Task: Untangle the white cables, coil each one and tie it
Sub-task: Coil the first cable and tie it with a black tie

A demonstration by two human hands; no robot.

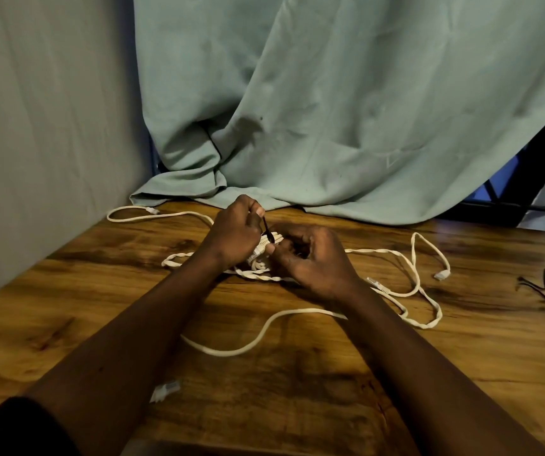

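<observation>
Several white cables (pixel 297 314) sprawled, twisted; small bundle (pixel 259 255) between hands.

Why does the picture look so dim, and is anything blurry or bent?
Head view: dim, warm light; glare streaks on the wooden table at far right; the hands cast soft shadows; the wide lens bows the table edges; the white cables stay fairly sharp.

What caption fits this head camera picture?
Both hands, left hand and right hand, twist a black tie around coiled white cable.
</observation>
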